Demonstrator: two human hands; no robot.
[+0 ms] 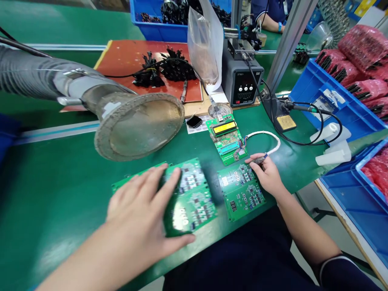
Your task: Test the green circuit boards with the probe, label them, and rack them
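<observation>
My left hand [142, 214] lies flat with spread fingers on a large green circuit board panel [194, 198] near the front edge of the green bench. My right hand [266, 173] pinches a small connector [260, 159] at the end of a white sleeved cable [266, 135], right above a smaller green board with a red digit display [239, 192]. The cable runs to a green test board with a yellow LCD [226, 135] just behind.
A grey fume-extraction funnel [136, 125] hangs over the bench at left. A soldering station [242, 79] and its iron stand [280, 115] are behind. Blue bins [339, 109] with red-bagged parts stand right. Black cables lie on a red mat [127, 60]. Another person's arm [271, 24] shows at the far back.
</observation>
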